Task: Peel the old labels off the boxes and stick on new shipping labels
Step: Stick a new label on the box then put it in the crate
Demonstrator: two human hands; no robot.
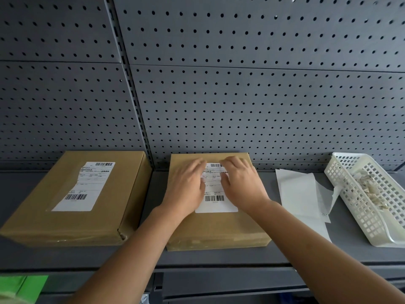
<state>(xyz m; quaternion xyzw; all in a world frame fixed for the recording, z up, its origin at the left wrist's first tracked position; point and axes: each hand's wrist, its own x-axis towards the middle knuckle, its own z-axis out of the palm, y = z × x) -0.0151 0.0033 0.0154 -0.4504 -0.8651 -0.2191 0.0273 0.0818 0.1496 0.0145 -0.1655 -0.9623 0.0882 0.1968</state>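
Two flat brown cardboard boxes lie on a grey shelf. The middle box (219,227) carries a white shipping label (215,202) with barcodes. My left hand (186,187) lies flat on the label's left side, fingers spread. My right hand (240,183) presses flat on its right side and upper edge. Both hands hide part of the label. The left box (43,216) bears a white label (85,187) with a torn upper left corner.
White backing sheets (300,194) lie on the shelf right of the middle box. A white perforated plastic basket (350,194) at the far right holds crumpled paper scraps (370,189). A grey pegboard wall (219,84) rises directly behind the boxes.
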